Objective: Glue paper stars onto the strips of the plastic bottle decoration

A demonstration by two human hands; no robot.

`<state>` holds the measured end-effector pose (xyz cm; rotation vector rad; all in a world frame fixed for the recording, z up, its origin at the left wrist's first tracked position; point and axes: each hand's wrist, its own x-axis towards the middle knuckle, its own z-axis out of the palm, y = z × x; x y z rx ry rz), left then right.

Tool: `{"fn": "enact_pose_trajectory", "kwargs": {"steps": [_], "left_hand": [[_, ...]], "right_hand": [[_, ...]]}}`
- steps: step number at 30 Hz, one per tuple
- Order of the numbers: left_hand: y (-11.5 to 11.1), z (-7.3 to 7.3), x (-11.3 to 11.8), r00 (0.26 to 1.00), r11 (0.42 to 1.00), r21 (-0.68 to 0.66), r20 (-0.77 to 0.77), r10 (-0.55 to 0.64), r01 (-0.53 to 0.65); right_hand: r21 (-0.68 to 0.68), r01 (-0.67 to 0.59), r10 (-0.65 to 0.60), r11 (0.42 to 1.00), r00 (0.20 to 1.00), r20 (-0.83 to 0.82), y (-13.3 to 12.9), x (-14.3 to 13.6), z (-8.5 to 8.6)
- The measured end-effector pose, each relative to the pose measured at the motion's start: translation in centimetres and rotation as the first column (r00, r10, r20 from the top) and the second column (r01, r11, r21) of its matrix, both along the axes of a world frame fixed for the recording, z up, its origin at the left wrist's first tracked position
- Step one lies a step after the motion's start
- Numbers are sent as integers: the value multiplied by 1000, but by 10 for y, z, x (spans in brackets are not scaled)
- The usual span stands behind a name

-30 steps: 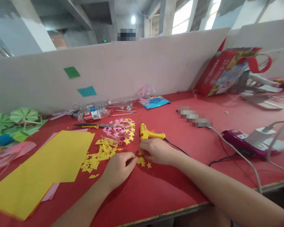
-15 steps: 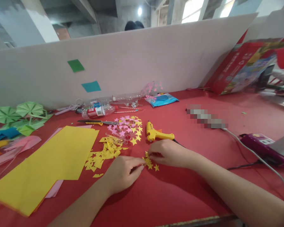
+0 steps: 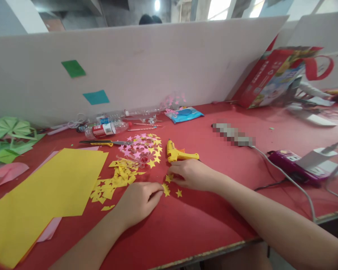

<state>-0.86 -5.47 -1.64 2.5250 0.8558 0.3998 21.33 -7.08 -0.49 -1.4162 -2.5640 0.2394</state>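
Small yellow paper stars lie in a little cluster between my two hands. My left hand rests on the table at the left of the cluster, thumb and forefinger drawn together at its edge; anything between the tips is hidden. Opposite it, my right hand has its fingers bent down onto a yellow star, partly covering it. One more star lies apart, below the right hand. Just beyond that hand is a yellow glue gun. A clear bottle piece covered in pink and yellow stars stands behind the left hand.
Punched yellow scraps and yellow sheets lie at left. Scissors, a plastic bottle and a blue packet sit toward the white partition. A purple power strip with cables is at right.
The view has turned slightly right and down. My right fingers and one star sit a little farther from the rest of the cluster. The left hand stays beside the stars.
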Motion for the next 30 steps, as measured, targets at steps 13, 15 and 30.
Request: {"fn": "enact_pose_trajectory", "kwargs": {"steps": [13, 15, 30], "left_hand": [[0, 5, 1, 993, 992, -89, -77, 84, -91], [-1, 4, 1, 994, 992, -90, -72, 88, -94], [-1, 2, 4, 996, 989, -119, -10, 92, -93]], "right_hand": [[34, 18, -24, 999, 983, 183, 0, -2, 1], [32, 18, -23, 999, 982, 187, 0, -1, 5], [166, -79, 24, 983, 951, 309, -2, -5, 0]]}}
